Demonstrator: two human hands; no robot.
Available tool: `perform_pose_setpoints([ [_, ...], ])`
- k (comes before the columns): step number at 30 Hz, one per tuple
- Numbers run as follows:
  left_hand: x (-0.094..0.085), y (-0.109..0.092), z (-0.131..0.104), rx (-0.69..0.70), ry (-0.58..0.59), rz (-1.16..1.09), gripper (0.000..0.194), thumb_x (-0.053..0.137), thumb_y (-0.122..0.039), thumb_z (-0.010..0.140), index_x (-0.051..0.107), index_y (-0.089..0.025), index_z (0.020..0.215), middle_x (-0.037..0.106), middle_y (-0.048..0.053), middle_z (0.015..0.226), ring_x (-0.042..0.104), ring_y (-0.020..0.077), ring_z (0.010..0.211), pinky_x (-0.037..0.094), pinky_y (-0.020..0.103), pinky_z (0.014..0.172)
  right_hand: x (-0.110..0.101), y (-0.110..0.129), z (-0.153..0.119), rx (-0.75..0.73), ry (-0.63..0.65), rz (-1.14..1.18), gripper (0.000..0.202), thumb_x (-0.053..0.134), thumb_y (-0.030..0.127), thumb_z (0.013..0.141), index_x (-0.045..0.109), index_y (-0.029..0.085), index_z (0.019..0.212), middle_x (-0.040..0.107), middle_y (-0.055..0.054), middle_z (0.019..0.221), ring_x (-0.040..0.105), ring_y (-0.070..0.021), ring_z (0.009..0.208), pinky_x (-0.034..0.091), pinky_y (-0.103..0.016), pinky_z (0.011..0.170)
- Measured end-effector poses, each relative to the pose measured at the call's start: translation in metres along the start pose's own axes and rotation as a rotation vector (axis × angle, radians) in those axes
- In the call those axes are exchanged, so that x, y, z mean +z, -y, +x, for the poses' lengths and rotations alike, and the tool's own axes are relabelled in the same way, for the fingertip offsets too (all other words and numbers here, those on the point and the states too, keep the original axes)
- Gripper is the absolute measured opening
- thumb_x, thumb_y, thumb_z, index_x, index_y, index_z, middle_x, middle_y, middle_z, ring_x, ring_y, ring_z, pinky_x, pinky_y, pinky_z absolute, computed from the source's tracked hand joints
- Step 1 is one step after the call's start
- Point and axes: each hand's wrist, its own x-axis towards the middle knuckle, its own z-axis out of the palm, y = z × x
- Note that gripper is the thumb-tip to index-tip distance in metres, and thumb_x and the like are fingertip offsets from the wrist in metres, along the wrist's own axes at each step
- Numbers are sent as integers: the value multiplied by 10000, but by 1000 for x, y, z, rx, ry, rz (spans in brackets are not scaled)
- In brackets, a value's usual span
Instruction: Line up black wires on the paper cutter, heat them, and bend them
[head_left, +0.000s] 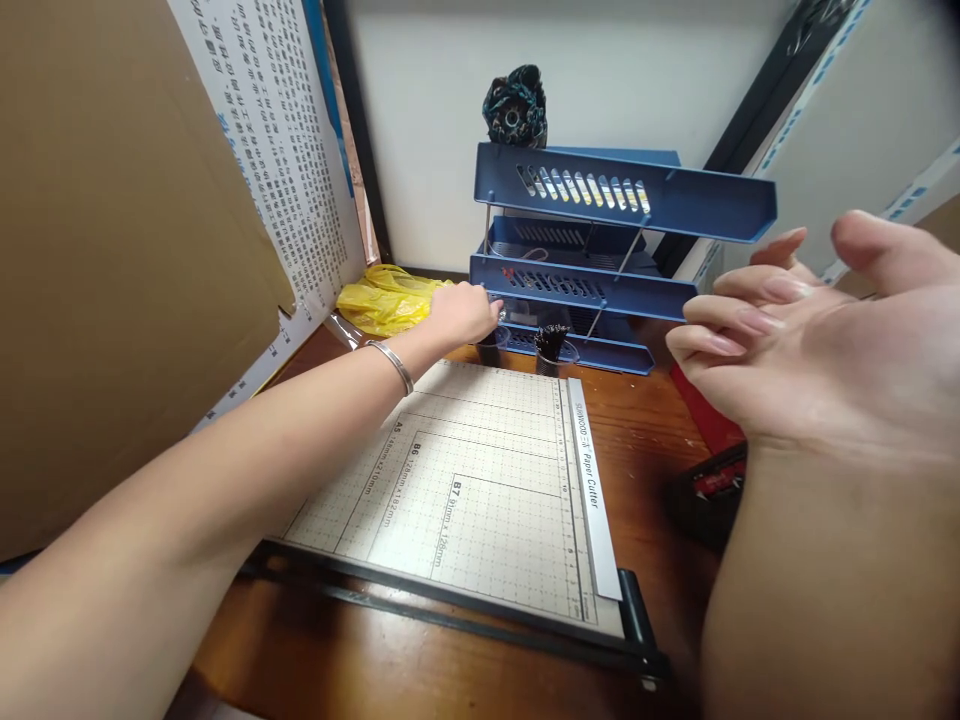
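Observation:
My left hand (463,312), with a silver bangle on its wrist, reaches past the paper cutter (487,450) to a dark cup (491,348) at its far edge. Its fingers curl down and look closed at the cup's rim; the fingertips are mostly hidden, so what they hold does not show. Beside that cup, a clear cup (568,353) holds a bunch of thin black pieces (553,340). My right hand (832,330) is raised on the right, palm up. Its fingers are loosely bent, the thumb apart, and nothing is in it.
A blue tiered file tray (585,275) stands at the back, a dark patterned bundle (516,108) on top. Yellow plastic bags (390,300) lie at the back left. Cardboard (112,250) and a printed sheet (289,150) wall the left side. A dark box (709,490) sits right.

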Motion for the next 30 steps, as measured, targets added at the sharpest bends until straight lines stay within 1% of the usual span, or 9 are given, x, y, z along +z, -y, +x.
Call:
perform_pose_setpoints([
  [5,-7,18,-3,-76,-112,13,622,380,-567,990,744,-75,1099,708,272,1092,636,380,1073,446,457,891,-3,5,-4,-11,17,70,289,355,328,999,432,249,731,221,56,673,225,-104,497,192,-349,496],
  [7,-8,21,-4,-73,-132,3,620,447,-635,948,735,-110,1105,713,244,1093,633,373,1068,441,453,898,-1,6,-5,24,-7,110,349,318,330,1021,441,240,706,236,55,652,244,-92,484,197,-335,479],
  [10,-3,27,-6,-67,-133,-20,626,590,-697,842,706,-154,1130,705,200,1142,621,372,1080,443,452,915,3,5,-5,31,-69,183,348,330,331,991,450,223,683,239,62,612,236,-74,454,191,-286,441],
  [13,4,40,-4,-86,-127,-61,581,588,-651,860,683,-163,1160,691,195,1180,615,380,1094,451,467,915,7,2,-6,-41,-90,257,288,409,369,931,461,208,699,255,74,596,221,-63,444,171,-242,404],
  [16,10,55,1,-117,-95,-122,572,619,-599,855,667,-150,1206,694,204,1186,619,380,1092,462,473,906,11,0,-8,-67,-67,269,289,440,358,934,463,200,693,270,75,595,235,-56,437,184,-232,382],
  [19,14,64,6,-120,-1,-189,482,707,-545,795,731,-154,1077,733,173,1060,654,348,1011,484,436,861,12,0,-9,-78,-83,272,272,454,329,924,469,190,690,283,70,617,244,-47,437,194,-230,375],
  [22,18,63,5,-123,54,-245,371,750,-475,767,762,-152,949,738,140,919,675,311,902,498,400,789,12,1,-9,-97,-83,268,260,472,313,903,477,185,677,278,66,625,244,-46,440,194,-232,372],
  [27,24,52,-3,-124,98,-310,290,739,-413,794,764,-153,920,665,54,631,633,222,617,473,340,613,11,2,-9,-106,-101,274,252,490,271,891,489,179,656,319,49,641,259,-49,450,195,-247,378],
  [30,27,47,-8,-99,65,-309,252,755,-398,782,755,-166,882,653,35,606,624,204,619,457,316,613,11,3,-9,-105,-122,278,281,494,266,895,486,178,628,319,44,631,255,-55,455,185,-259,386],
])
